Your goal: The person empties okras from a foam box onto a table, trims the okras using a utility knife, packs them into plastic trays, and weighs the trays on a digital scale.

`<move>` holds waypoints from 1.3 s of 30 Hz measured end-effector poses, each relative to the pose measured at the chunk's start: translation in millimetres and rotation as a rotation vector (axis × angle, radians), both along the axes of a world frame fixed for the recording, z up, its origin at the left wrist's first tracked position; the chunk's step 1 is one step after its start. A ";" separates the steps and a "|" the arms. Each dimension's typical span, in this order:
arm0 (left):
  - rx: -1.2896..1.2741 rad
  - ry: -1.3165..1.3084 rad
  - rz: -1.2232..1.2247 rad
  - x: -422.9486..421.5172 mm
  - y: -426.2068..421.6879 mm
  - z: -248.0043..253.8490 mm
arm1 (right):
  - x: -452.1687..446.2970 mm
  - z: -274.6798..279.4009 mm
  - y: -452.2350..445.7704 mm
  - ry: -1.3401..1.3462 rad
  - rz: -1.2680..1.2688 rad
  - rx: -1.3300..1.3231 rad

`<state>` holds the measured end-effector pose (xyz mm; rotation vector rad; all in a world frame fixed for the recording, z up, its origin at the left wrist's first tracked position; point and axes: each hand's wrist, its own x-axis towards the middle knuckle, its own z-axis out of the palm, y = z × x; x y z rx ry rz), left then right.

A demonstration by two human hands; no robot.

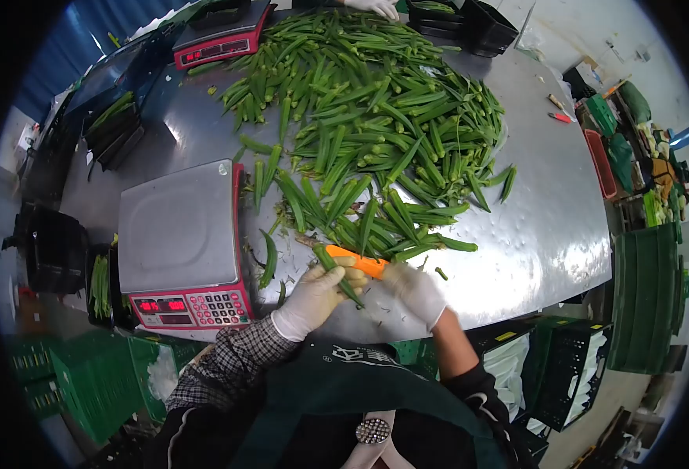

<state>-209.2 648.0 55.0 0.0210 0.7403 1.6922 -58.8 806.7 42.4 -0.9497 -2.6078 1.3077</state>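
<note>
My left hand (pixel 315 295), in a pale glove, is closed around a green okra pod (pixel 350 292) just above the table's near edge. My right hand (pixel 416 294), also gloved and smeared by motion, grips a flat orange knife (pixel 369 266). The knife points left and touches or nearly touches the pod and the left fingers; its tip is hard to make out. Just beyond both hands spreads a large heap of okra (pixel 376 141), with loose pods and cut bits at its near side.
A red-framed scale (pixel 179 227) stands left of my hands, and another scale (pixel 218 51) is farther back. Black trays (pixel 115 141) holding okra lie at the left. A co-worker's gloved hand (pixel 374 7) shows at the far edge. Green crates (pixel 567 367) stand below right.
</note>
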 end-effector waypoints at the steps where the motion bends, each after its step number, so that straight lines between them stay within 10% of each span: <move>1: -0.049 -0.010 0.009 -5.1 -5.1 -0.2 | -15.5 21.5 16.2 0.046 -0.129 0.078; 8: -0.178 -0.130 0.025 -12.1 -14.8 -0.7 | -61.9 -6.6 88.3 -0.396 -0.177 0.178; 15: -0.222 -0.098 0.035 -18.6 -9.0 -4.2 | -13.8 21.0 84.1 0.362 -0.400 -0.907; 18: -0.193 -0.064 0.050 -27.5 -2.6 -1.8 | -23.0 32.4 59.2 0.408 -0.375 -0.973; 26: -0.204 -0.063 0.035 -19.7 -12.8 6.6 | -116.0 8.7 17.3 -0.482 0.023 0.301; 32: -0.213 -0.089 0.012 -17.6 -23.6 -0.1 | -10.0 37.9 49.2 0.438 -0.364 -0.922; 39: -0.213 -0.105 -0.102 -5.7 -11.1 -3.7 | 217.8 42.3 6.4 0.029 -0.518 -0.997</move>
